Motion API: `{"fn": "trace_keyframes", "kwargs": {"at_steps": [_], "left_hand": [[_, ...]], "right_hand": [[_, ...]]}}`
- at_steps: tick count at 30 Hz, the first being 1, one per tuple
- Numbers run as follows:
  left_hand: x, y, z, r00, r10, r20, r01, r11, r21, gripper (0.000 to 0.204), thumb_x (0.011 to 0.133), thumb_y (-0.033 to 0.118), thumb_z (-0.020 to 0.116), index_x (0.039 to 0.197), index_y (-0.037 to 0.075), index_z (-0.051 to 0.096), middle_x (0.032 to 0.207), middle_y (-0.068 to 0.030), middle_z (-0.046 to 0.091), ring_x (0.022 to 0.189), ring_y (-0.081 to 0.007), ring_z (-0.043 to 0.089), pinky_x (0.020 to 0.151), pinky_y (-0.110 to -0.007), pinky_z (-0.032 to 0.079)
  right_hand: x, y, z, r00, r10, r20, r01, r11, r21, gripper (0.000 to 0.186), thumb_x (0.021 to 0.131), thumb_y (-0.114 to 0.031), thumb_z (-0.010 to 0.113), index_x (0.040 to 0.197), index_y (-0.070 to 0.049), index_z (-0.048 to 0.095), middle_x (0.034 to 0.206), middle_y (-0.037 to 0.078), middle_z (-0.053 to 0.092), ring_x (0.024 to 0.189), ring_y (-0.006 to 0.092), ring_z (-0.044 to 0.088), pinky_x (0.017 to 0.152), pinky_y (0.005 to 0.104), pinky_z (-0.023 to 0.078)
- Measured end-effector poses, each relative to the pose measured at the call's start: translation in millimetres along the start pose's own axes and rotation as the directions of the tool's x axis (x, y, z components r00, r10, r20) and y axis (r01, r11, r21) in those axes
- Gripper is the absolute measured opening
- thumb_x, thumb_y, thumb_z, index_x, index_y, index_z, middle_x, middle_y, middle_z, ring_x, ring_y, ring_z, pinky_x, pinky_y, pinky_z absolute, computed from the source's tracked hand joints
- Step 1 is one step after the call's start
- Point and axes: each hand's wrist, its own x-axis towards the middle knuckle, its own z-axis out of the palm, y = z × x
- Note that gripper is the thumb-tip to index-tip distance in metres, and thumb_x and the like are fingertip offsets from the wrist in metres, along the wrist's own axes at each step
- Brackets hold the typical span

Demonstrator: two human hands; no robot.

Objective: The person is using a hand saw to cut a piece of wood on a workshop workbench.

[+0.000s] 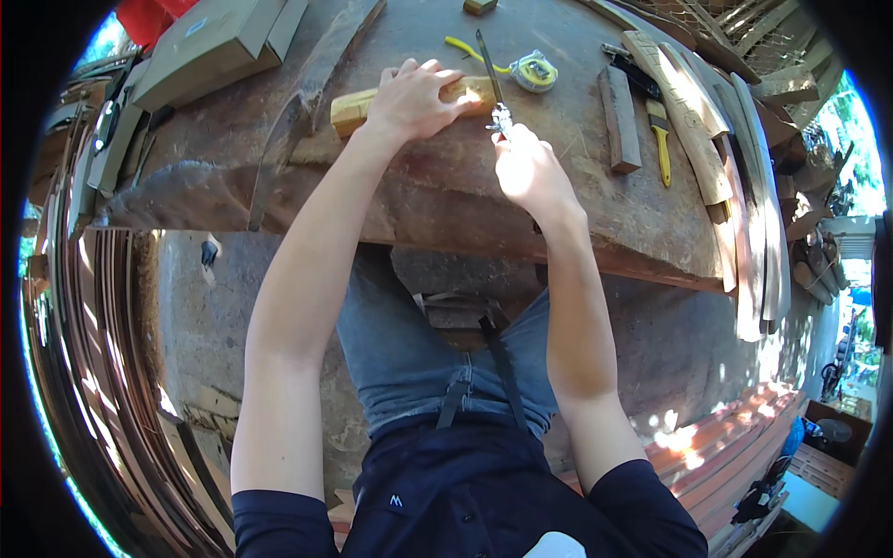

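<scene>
A short yellowish wooden block [350, 112] lies crosswise on the worn wooden workbench [409, 209]. My left hand [414, 100] grips it from above, fingers spread over its far side and thumb pointing right along it. In my right hand [532, 177] is a narrow-bladed hand saw [489, 70], held by its metal handle part. Its thin dark blade points away from me and crosses close to the block's right end; whether the teeth touch the wood I cannot tell. Just beyond lies a yellow tape measure [535, 72], with a yellow curved strip [476, 52] beside it.
A darker wood piece [619, 119] and a yellow-handled paintbrush [659, 141] lie at the right. Long curved boards [684, 112] line the bench's right edge. A cardboard box [216, 46] stands far left. A small wood offcut [479, 6] is at the back.
</scene>
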Motion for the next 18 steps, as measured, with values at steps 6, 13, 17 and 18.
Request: {"fn": "trace_keyframes", "kwargs": {"at_steps": [6, 13, 17, 18], "left_hand": [[0.6, -3.5, -4.5, 1.0, -0.011, -0.008, 0.011, 1.0, 0.015, 0.056, 0.099, 0.06, 0.061, 0.14, 0.023, 0.071, 0.132, -0.0013, 0.069, 0.127, -0.027, 0.06, 0.112, -0.046, 0.043], [9.0, 5.5, 1.2, 0.999, 0.032, -0.018, -0.032, 0.999, 0.004, 0.058, 0.094, 0.063, 0.066, 0.132, 0.021, 0.076, 0.124, -0.0062, 0.072, 0.122, -0.0319, 0.064, 0.106, -0.049, 0.049], [-3.3, 5.9, -1.8, 1.0, -0.001, -0.01, 0.001, 1.0, -0.01, 0.059, 0.094, 0.063, 0.065, 0.131, 0.019, 0.076, 0.133, -0.007, 0.07, 0.126, -0.0319, 0.063, 0.107, -0.05, 0.048], [-3.9, 12.6, -6.1, 1.0, -0.025, 0.004, 0.026, 1.0, -0.011, 0.056, 0.095, 0.06, 0.065, 0.132, 0.019, 0.075, 0.133, -0.0066, 0.07, 0.126, -0.0309, 0.062, 0.108, -0.049, 0.047]], "right_hand": [[-85.4, -26.9, -23.3, 0.946, 0.306, 0.106, -0.284, 0.941, -0.185, 0.028, 0.107, -0.026, 0.054, 0.112, 0.0, 0.062, 0.102, 0.034, 0.069, 0.104, 0.0558, 0.064, 0.085, 0.0609, 0.05], [18.8, 33.9, -0.2, 0.997, -0.076, 0.027, 0.077, 0.996, -0.041, 0.035, 0.103, -0.03, 0.055, 0.117, 0.0, 0.067, 0.104, 0.033, 0.072, 0.105, 0.0542, 0.068, 0.092, 0.059, 0.054], [-12.6, -3.0, -11.9, 0.986, 0.132, 0.104, -0.112, 0.977, -0.179, 0.026, 0.103, -0.024, 0.053, 0.113, -0.001, 0.06, 0.1, 0.033, 0.071, 0.097, 0.0559, 0.066, 0.083, 0.0618, 0.053], [-32.4, -11.2, -18.4, 0.957, 0.256, 0.14, -0.214, 0.941, -0.262, 0.03, 0.104, -0.023, 0.051, 0.124, -0.003, 0.06, 0.1, 0.034, 0.071, 0.098, 0.0554, 0.067, 0.085, 0.0621, 0.053]]}}
